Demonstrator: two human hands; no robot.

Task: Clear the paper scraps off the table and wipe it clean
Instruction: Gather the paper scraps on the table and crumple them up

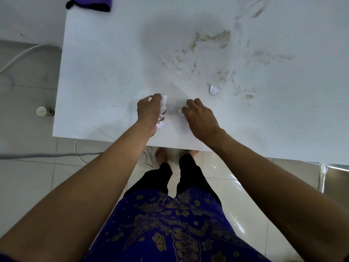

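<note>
Left hand [149, 110] clutched paper scraps [162, 112] near table [90, 76] edge; right hand [198, 115] pinched another scrap [181, 112]. Overfull grip risked spills; crumpled scrap [214, 90] beyond.

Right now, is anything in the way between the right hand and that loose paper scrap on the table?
Nothing visible. Only bare, stained tabletop lies between the right hand and the loose paper scrap.

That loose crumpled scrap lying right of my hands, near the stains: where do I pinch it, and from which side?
Pinch the crumpled paper scrap across its raised folded top, coming straight down from above. It sits puckered up off the white table, alone, so fingertips can likely close on both sides. The right hand is nearer, though it already holds a small scrap; the left hand grips a bundle of scraps.
</note>
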